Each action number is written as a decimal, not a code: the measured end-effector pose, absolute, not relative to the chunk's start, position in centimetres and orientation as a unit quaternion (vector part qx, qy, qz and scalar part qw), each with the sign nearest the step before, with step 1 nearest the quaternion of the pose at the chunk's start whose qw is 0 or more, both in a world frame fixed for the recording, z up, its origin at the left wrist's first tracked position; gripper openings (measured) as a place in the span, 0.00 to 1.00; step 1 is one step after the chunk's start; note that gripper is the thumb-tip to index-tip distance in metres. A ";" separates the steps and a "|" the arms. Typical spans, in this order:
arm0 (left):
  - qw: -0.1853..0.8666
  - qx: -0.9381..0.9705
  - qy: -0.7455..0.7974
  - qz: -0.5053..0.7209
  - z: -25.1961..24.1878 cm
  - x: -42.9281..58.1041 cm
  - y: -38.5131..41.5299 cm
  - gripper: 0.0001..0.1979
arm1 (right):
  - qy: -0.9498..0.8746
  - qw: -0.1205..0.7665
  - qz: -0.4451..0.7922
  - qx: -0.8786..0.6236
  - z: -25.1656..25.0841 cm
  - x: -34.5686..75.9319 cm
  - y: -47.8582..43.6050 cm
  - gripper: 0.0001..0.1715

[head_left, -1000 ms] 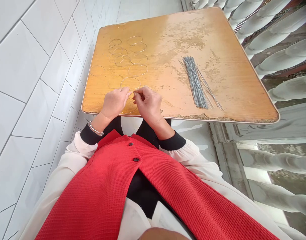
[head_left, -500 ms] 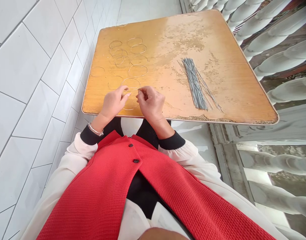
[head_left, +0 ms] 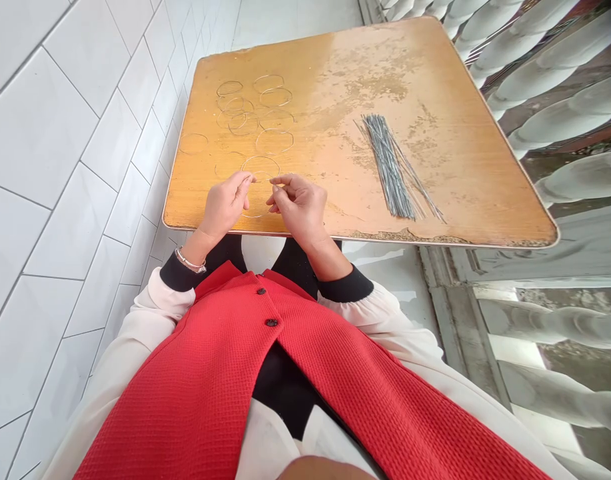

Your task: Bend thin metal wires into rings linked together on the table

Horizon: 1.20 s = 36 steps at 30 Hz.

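The left hand [head_left: 224, 204] appears to pinch a wire ring [head_left: 256, 216] above the near left of the worn table [head_left: 490, 193], the right hand's [head_left: 302, 205] thumb and forefinger nearly meet, grip unclear, other rings [head_left: 275, 130] lie beyond, and straight wires [head_left: 391, 170] lie right.

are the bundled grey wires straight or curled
Straight: the grey wires lie in one long, narrow heap on the table, with no curl visible.
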<state>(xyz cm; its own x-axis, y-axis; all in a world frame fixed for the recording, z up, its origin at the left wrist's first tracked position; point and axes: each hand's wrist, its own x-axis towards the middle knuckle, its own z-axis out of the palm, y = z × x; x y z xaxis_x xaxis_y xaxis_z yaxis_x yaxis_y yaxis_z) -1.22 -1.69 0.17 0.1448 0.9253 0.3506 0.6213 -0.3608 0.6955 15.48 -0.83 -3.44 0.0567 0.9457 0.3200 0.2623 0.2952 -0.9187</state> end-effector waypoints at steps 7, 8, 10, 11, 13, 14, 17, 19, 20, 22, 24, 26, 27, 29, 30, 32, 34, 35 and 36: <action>0.152 0.719 0.543 0.406 -0.5 -0.7 -1.2 0.26 | -0.637 0.517 0.275 -0.501 -3.4 15.3 -1.2 0.09; 0.151 0.717 0.546 0.407 -0.5 -0.7 -1.2 0.26 | -0.642 0.513 0.271 -0.502 -3.4 15.3 -1.2 0.09; 0.153 0.719 0.549 0.398 -0.5 -0.7 -1.2 0.25 | -0.645 0.504 0.272 -0.507 -3.4 15.3 -1.1 0.08; 0.151 0.724 0.547 0.391 -0.4 -0.7 -1.3 0.25 | -0.645 0.500 0.273 -0.510 -3.3 15.4 -1.0 0.08; 0.132 0.744 0.535 0.377 -0.1 -0.8 -1.4 0.22 | -0.646 0.497 0.270 -0.513 -3.3 15.5 -0.9 0.08; 0.117 0.756 0.528 0.369 0.1 -0.9 -1.4 0.20 | -0.648 0.496 0.266 -0.513 -3.3 15.5 -0.8 0.09; 0.077 0.783 0.516 0.339 0.3 -1.1 -1.3 0.17 | -0.662 0.490 0.257 -0.505 -3.2 15.6 -0.8 0.10; 0.070 0.786 0.520 0.326 0.3 -1.2 -1.0 0.17 | -0.669 0.484 0.259 -0.501 -3.1 15.7 -0.9 0.10; 0.070 0.786 0.521 0.325 0.3 -1.3 -0.9 0.17 | -0.672 0.481 0.263 -0.498 -3.0 15.7 -0.9 0.10; 0.069 0.785 0.518 0.333 0.2 -1.5 -0.7 0.18 | -0.677 0.475 0.277 -0.490 -2.9 15.7 -1.0 0.11; 0.065 0.783 0.516 0.342 0.1 -1.7 -0.6 0.18 | -0.682 0.467 0.299 -0.477 -2.7 15.8 -1.1 0.11; 0.060 0.775 0.522 0.350 0.1 -1.8 -0.7 0.18 | -0.684 0.463 0.319 -0.466 -2.5 15.7 -1.2 0.12; 0.057 0.771 0.528 0.352 0.1 -1.8 -0.7 0.19 | -0.682 0.463 0.325 -0.463 -2.5 15.7 -1.2 0.12; 0.051 0.769 0.534 0.348 0.0 -1.8 -0.8 0.19 | -0.677 0.466 0.332 -0.462 -2.5 15.6 -1.2 0.13; 0.047 0.771 0.534 0.344 0.0 -1.8 -0.8 0.19 | -0.676 0.468 0.331 -0.464 -2.6 15.6 -1.1 0.14; 0.042 0.780 0.528 0.333 -0.1 -1.9 -0.8 0.19 | -0.678 0.469 0.314 -0.472 -2.9 15.5 -0.8 0.13; 0.041 0.791 0.518 0.322 -0.1 -2.0 -0.7 0.19 | -0.688 0.467 0.280 -0.480 -3.2 15.6 -0.6 0.12; 0.041 0.796 0.514 0.317 -0.1 -2.0 -0.6 0.19 | -0.693 0.467 0.261 -0.483 -3.3 15.7 -0.5 0.11; 0.042 0.800 0.511 0.312 0.0 -2.1 -0.6 0.19 | -0.698 0.466 0.246 -0.484 -3.4 15.8 -0.5 0.11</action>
<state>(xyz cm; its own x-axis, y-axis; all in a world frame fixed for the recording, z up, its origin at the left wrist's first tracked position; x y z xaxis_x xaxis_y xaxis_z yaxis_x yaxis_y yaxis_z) -2.11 -0.58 -0.01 0.2825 0.8441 0.4557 0.7917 -0.4734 0.3861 15.78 -0.46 -3.38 -0.0963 0.9056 0.4131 0.4473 0.4101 -0.7948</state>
